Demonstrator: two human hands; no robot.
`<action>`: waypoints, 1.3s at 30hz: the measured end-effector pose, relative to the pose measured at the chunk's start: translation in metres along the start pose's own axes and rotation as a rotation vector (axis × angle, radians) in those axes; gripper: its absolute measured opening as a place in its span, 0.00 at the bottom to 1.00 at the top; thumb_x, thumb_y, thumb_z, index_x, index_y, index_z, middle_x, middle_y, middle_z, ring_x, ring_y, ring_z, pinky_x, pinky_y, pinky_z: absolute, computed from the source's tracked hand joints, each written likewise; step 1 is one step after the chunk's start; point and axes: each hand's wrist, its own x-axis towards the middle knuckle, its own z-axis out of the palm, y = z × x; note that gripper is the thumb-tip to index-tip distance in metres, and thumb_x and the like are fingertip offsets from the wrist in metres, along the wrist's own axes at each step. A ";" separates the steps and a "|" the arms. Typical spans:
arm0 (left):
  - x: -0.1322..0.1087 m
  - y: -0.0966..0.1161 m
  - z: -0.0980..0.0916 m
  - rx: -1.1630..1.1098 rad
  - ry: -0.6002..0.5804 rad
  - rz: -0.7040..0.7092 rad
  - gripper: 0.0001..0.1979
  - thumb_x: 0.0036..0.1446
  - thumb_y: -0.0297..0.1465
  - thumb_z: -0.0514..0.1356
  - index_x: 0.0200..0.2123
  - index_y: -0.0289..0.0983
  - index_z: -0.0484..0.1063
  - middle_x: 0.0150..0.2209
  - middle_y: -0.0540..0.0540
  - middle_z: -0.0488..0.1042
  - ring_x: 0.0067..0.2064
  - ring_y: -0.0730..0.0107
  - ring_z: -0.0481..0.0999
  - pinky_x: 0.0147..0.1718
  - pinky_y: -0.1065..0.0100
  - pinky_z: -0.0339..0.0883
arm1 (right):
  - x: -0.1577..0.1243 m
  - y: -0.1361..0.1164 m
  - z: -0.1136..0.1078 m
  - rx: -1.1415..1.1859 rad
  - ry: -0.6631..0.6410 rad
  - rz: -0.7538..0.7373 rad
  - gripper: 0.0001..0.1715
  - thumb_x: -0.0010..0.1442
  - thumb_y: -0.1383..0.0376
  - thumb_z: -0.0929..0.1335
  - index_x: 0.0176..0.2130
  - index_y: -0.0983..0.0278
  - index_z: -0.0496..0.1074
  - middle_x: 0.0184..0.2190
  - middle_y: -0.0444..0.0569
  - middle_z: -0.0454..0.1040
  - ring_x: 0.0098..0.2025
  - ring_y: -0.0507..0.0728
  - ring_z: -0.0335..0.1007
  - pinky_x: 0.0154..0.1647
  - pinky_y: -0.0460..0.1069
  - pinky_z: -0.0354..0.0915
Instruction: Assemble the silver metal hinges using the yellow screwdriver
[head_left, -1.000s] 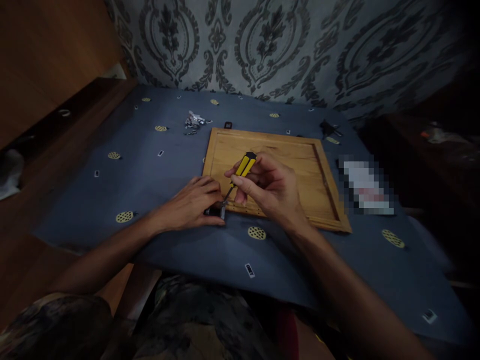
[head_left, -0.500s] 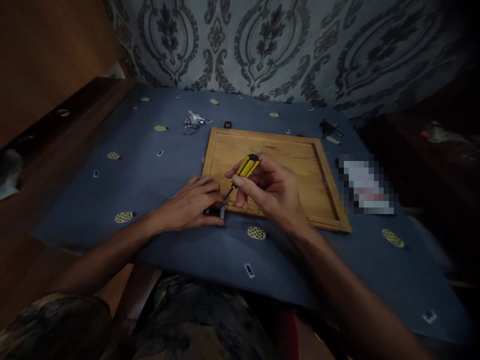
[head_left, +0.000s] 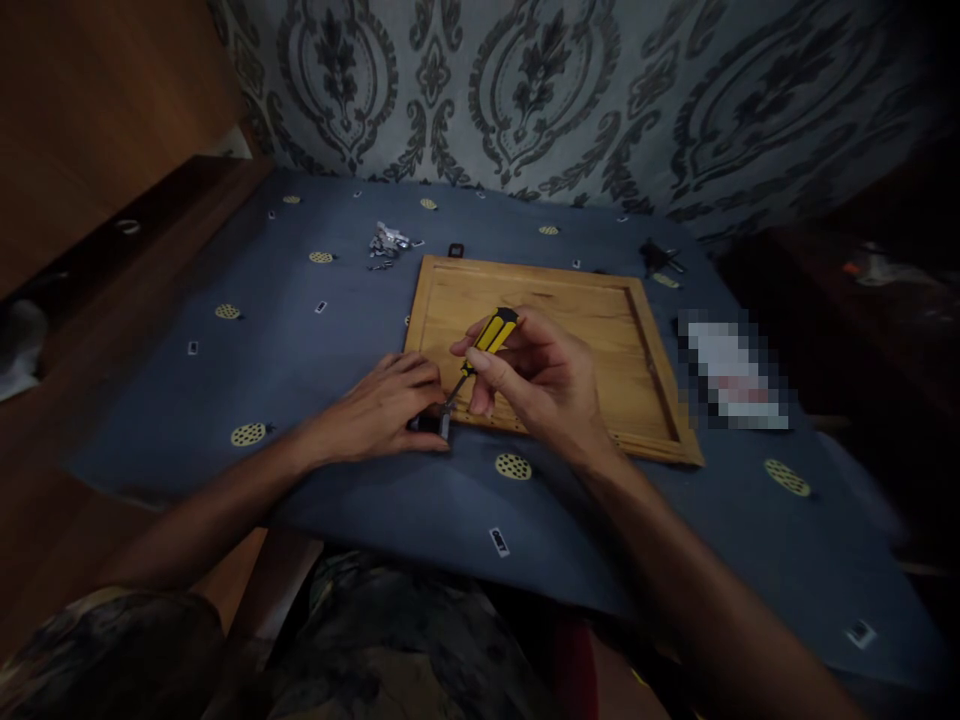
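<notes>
My right hand is closed around the yellow and black handle of a screwdriver, which slants down to the left. Its tip meets a small metal piece at the near left corner of a framed wooden panel. My left hand grips that piece between thumb and fingers, just off the panel's edge. Most of the piece is hidden by the fingers, so its exact kind does not show. The panel lies flat, its raised frame facing up.
A heap of small metal parts lies behind the panel on the left, near a small dark square object. A black item rests at the back right. A blurred-out flat object lies right of the panel. Blue patterned cloth covers the table.
The screwdriver handle has shifted very slightly in my right fingers. Both hands stay in the same places.
</notes>
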 end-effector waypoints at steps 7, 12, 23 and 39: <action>0.000 0.000 -0.001 0.010 -0.014 -0.009 0.20 0.65 0.48 0.66 0.45 0.36 0.77 0.47 0.42 0.75 0.54 0.51 0.72 0.54 0.53 0.66 | 0.000 -0.004 -0.003 -0.004 -0.028 0.013 0.22 0.60 0.50 0.78 0.39 0.59 0.69 0.28 0.38 0.75 0.20 0.49 0.73 0.21 0.45 0.73; 0.001 0.000 0.000 0.013 -0.016 -0.010 0.20 0.65 0.48 0.66 0.46 0.37 0.77 0.47 0.42 0.75 0.54 0.51 0.72 0.53 0.53 0.66 | -0.002 0.001 -0.002 -0.008 -0.023 -0.035 0.19 0.62 0.53 0.77 0.40 0.58 0.68 0.24 0.36 0.72 0.20 0.49 0.73 0.20 0.44 0.71; 0.001 0.001 -0.002 -0.007 -0.024 -0.021 0.19 0.64 0.47 0.68 0.46 0.36 0.78 0.48 0.42 0.75 0.53 0.52 0.70 0.54 0.55 0.64 | -0.004 0.005 0.002 0.002 0.055 -0.024 0.24 0.59 0.52 0.79 0.39 0.57 0.65 0.30 0.37 0.74 0.18 0.47 0.71 0.15 0.43 0.67; 0.001 0.001 -0.001 -0.021 -0.017 -0.016 0.19 0.65 0.47 0.67 0.47 0.38 0.77 0.50 0.42 0.75 0.56 0.51 0.71 0.56 0.53 0.66 | -0.002 0.000 -0.003 -0.032 0.005 0.015 0.20 0.57 0.50 0.80 0.38 0.59 0.75 0.33 0.42 0.80 0.20 0.48 0.70 0.21 0.45 0.71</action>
